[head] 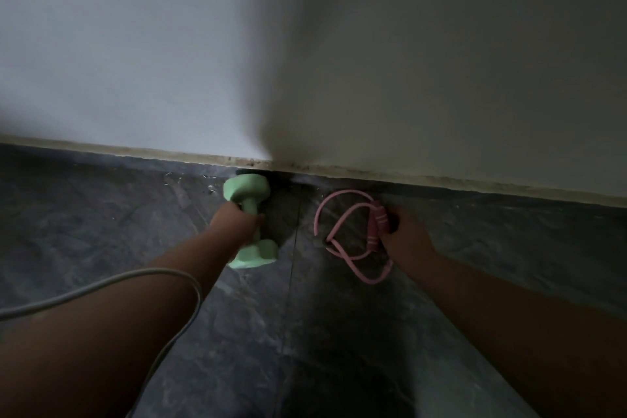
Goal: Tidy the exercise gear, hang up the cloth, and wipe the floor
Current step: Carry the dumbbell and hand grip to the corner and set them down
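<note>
A mint-green dumbbell (247,193) is low over the dark floor close to the wall; my left hand (235,222) grips its handle, one head toward the wall and the other toward me. To its right a pink skipping rope (334,231) lies in loops on the floor. My right hand (405,234) holds the rope's pink handles (376,226), which have pale stripes. No cloth is in view.
A white wall with a pale skirting board (373,171) runs across the frame just behind the gear. The floor (322,332) is dark marbled tile, with pale specks of debris (190,180) near the wall. A grey cable (101,285) crosses over my left forearm.
</note>
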A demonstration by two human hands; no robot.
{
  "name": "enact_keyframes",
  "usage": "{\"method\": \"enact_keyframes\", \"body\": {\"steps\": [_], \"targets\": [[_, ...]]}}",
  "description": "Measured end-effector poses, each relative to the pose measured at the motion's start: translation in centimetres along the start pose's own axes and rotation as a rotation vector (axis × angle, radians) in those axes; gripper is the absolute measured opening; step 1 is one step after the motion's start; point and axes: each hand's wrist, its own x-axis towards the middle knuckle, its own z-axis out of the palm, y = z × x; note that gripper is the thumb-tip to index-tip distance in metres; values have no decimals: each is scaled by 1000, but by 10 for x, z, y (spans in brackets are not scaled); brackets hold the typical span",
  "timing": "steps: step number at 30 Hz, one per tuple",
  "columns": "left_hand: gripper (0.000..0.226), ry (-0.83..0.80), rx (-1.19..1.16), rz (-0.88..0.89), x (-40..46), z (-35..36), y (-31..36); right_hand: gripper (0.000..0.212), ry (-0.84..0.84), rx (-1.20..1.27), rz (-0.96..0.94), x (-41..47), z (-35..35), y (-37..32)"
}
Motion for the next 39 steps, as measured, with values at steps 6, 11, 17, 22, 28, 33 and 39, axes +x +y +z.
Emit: {"method": "enact_keyframes", "body": {"steps": [6,11,17,22,28,33,39], "targets": [[49,107,-646,-238,-2,-9,0,33,16,-12,42,3,3,-4],[57,188,-791,-278,-12,5,12,27,20,3,53,1,5,-10],[54,182,-822,-304,-11,19,16,28,101,23,90,1,5,-9],[60,204,-789,-325,-6,25,21,28,53,9,35,0,0,-7],[44,75,-796,-285,-10,14,15,36,-23,-27,44,1,4,-9],[29,-140,-804,-285,-69,-20,11,48,90,-53,67,-27,-14,-32],[22,-290,-622,-123,-189,-107,30,8,-9,-74,-83,-141,-69,-106]]}}
